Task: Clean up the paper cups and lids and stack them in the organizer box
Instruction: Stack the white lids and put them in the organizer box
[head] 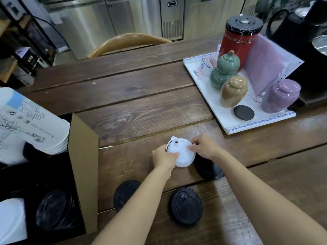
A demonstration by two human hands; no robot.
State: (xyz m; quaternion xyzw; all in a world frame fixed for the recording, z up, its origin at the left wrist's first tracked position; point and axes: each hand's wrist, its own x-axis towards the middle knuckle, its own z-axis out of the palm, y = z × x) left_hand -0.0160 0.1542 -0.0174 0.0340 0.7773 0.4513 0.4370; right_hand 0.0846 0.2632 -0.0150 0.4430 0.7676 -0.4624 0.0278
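Observation:
A white cup lid [182, 152] sits mid-table, held at both sides: my left hand [163, 158] grips its left edge and my right hand [205, 146] pinches its right edge. Dark lid edges show under the white lid's left rim. Three black lids lie on the wood: one [208, 167] just right of the white lid, partly under my right wrist, one [185, 206] nearer me, one [123, 193] partly hidden by my left forearm. At the left stands the cardboard organizer box [83, 165] holding stacked black lids [53, 209] and stacked white printed paper cups [26, 121].
A white tray [230, 128] at the right carries green, tan and purple ceramic jars, a red canister, a black coaster and a plastic sleeve. A black appliance stands at the far right. A wooden chair back rises behind the table. Steel cabinets line the background.

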